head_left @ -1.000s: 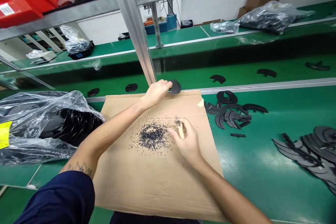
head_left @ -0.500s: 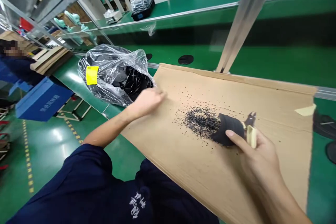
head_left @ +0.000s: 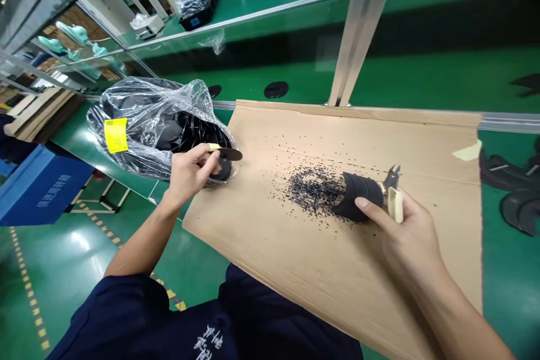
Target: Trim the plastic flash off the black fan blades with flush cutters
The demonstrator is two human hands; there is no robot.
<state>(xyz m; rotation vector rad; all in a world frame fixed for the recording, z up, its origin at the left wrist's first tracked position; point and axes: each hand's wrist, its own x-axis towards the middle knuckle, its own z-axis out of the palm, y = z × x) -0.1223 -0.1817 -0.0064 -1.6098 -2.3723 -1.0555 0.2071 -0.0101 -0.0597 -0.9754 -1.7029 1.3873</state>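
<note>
My left hand is closed in a pinch on a thin dark disc-like piece, at the open mouth of a clear plastic bag. Inside the bag are many black plastic parts. Something pale yellow covers the tip of one left finger. My right hand is wrapped around a pair of side cutters, with a cream handle showing and the jaws pointing away from me. Its thumb also presses a curved black plastic part above the cardboard. Small black trimmings lie scattered beside that part.
A cardboard sheet covers the green bench, with tape at its right edge. Curved black parts lie to the right, a black disc behind. A metal post rises at the back; a blue bin stands left.
My left hand has moved left and toward me, and a thin dark piece now shows in its fingers. My right hand keeps its hold. The view has shifted slightly.
</note>
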